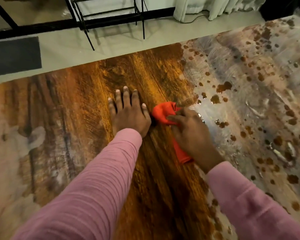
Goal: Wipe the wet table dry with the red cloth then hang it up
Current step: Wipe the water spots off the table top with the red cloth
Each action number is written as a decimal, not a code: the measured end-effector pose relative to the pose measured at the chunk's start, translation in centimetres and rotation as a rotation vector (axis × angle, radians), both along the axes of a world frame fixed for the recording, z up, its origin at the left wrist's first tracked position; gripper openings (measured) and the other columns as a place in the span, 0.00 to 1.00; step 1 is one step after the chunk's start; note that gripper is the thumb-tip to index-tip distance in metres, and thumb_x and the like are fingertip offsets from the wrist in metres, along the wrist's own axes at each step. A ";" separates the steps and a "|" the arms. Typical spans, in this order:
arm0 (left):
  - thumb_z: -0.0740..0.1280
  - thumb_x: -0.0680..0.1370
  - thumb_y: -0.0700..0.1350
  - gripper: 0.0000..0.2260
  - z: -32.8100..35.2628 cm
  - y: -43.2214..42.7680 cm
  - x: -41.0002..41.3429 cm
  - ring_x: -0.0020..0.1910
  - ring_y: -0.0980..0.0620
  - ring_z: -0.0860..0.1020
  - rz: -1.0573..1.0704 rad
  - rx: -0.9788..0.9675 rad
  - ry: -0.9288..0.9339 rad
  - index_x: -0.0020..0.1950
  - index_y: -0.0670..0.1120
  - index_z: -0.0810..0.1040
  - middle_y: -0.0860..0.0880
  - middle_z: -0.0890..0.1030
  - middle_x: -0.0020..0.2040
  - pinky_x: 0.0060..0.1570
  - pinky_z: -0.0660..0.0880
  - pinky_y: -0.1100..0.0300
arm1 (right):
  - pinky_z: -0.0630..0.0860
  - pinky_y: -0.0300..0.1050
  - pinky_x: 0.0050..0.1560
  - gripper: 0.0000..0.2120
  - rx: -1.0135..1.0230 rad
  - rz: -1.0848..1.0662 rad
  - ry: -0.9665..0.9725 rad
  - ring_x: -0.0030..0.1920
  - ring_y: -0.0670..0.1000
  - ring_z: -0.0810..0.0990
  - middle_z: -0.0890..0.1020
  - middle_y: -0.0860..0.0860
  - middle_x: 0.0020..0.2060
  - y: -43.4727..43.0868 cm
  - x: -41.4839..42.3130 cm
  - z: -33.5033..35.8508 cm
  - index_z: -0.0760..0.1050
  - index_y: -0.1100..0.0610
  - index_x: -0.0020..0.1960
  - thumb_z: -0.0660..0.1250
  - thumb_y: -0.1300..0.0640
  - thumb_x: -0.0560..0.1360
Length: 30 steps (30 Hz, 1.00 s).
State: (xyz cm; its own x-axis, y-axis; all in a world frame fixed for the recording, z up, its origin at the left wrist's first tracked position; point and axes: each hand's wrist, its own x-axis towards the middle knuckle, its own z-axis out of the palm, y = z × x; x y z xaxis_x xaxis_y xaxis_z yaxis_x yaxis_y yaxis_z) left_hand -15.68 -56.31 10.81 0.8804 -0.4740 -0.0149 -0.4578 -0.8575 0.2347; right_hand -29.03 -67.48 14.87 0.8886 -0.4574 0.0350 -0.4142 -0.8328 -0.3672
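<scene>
The wooden table (87,94) fills most of the view. Its middle strip shows clean brown grain, while the right side (249,101) is covered with a pale wet film and droplets. My right hand (192,135) grips the bunched red cloth (163,113) and holds it down on the wood at the border of the wet area; part of the cloth sticks out under my wrist. My left hand (128,113) rests flat on the dry wood just left of the cloth, fingers straight and spread. Both arms wear pink sleeves.
A hazy pale patch (12,144) also covers the table's left part. Beyond the far edge lies a light floor with a black wire rack (109,18), a dark mat (14,54), a white curtain (215,6) and a cable.
</scene>
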 end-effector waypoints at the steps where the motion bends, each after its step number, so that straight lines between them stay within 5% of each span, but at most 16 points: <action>1: 0.48 0.78 0.57 0.28 -0.1 0.0 0.1 0.77 0.42 0.51 -0.004 0.003 0.000 0.76 0.48 0.60 0.44 0.57 0.78 0.74 0.44 0.41 | 0.73 0.46 0.46 0.15 -0.018 -0.079 0.019 0.52 0.54 0.74 0.76 0.52 0.55 -1.1 -0.3 -0.1 0.78 0.48 0.61 0.66 0.57 0.75; 5: 0.48 0.77 0.62 0.31 -0.3 0.1 0.2 0.78 0.42 0.50 -0.014 0.022 0.002 0.76 0.48 0.59 0.44 0.56 0.79 0.74 0.44 0.40 | 0.66 0.40 0.43 0.15 -0.042 -0.325 0.043 0.52 0.52 0.74 0.76 0.52 0.55 -2.2 -0.3 0.1 0.77 0.49 0.62 0.65 0.59 0.76; 12: 0.50 0.77 0.63 0.31 -0.2 0.1 0.1 0.77 0.41 0.50 -0.016 0.006 -0.004 0.76 0.47 0.60 0.43 0.56 0.78 0.74 0.44 0.40 | 0.75 0.48 0.45 0.14 0.007 0.073 0.035 0.50 0.54 0.75 0.78 0.52 0.51 1.3 -3.8 0.7 0.80 0.51 0.58 0.67 0.60 0.73; 18: 0.50 0.77 0.63 0.32 -0.2 0.2 0.3 0.78 0.41 0.50 -0.032 0.022 -0.006 0.77 0.47 0.59 0.43 0.55 0.79 0.74 0.44 0.39 | 0.65 0.37 0.41 0.16 -0.059 -0.354 0.061 0.51 0.52 0.73 0.75 0.51 0.55 -2.5 -4.0 0.4 0.76 0.49 0.63 0.64 0.59 0.77; 20: 0.51 0.77 0.62 0.32 -0.2 0.1 0.3 0.77 0.40 0.51 -0.019 0.010 -0.001 0.76 0.46 0.60 0.42 0.56 0.78 0.74 0.44 0.39 | 0.63 0.34 0.39 0.17 -0.026 -0.269 0.040 0.50 0.51 0.73 0.76 0.50 0.53 0.3 -3.9 0.6 0.77 0.49 0.62 0.65 0.61 0.75; 24: 0.53 0.77 0.62 0.32 -0.1 0.0 -0.1 0.77 0.40 0.51 -0.016 -0.004 -0.015 0.76 0.45 0.60 0.41 0.57 0.78 0.74 0.44 0.39 | 0.74 0.47 0.42 0.15 0.021 0.045 0.057 0.49 0.56 0.76 0.78 0.52 0.49 3.5 -6.6 0.7 0.81 0.51 0.55 0.69 0.62 0.71; 30: 0.51 0.77 0.62 0.32 -0.2 -0.1 0.0 0.77 0.40 0.51 -0.014 0.003 -0.003 0.76 0.45 0.60 0.42 0.57 0.78 0.74 0.44 0.39 | 0.70 0.45 0.44 0.14 -0.049 -0.362 0.032 0.51 0.54 0.75 0.77 0.51 0.51 -1.0 -8.0 -0.4 0.80 0.49 0.58 0.67 0.59 0.74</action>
